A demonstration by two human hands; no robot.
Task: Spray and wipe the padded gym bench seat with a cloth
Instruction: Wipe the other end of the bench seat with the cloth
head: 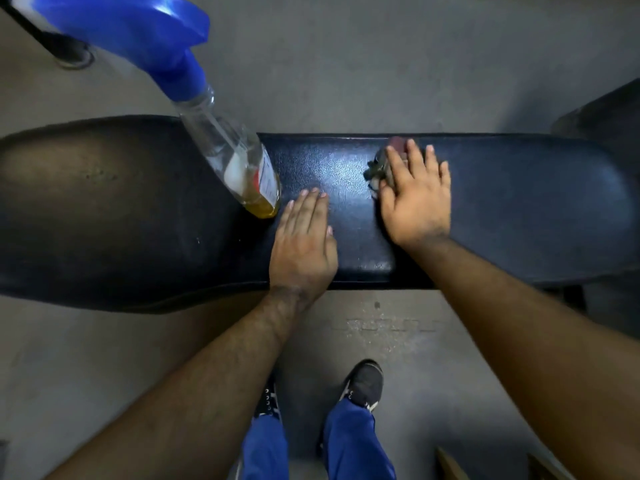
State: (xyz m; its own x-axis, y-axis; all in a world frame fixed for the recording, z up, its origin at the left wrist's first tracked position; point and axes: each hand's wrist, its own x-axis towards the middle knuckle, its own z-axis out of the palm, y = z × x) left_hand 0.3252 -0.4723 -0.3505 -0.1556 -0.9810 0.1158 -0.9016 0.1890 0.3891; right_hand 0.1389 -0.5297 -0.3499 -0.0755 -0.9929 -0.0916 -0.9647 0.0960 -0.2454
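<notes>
A long black padded bench seat (519, 209) runs across the view, shiny with wet patches near the middle. A clear spray bottle (239, 161) with a blue trigger head and a little yellow liquid stands on the pad left of centre. My left hand (304, 244) lies flat on the pad beside the bottle's base, fingers straight, holding nothing. My right hand (415, 195) presses flat on a small dark and reddish cloth (379, 164), which shows only at the fingertips and thumb side.
Grey concrete floor (381, 64) surrounds the bench. A black metal leg with a round foot (69, 53) stands at the far left. My shoes and blue trousers (353, 434) are below the bench's near edge. Wooden pieces (450, 465) show at the bottom right.
</notes>
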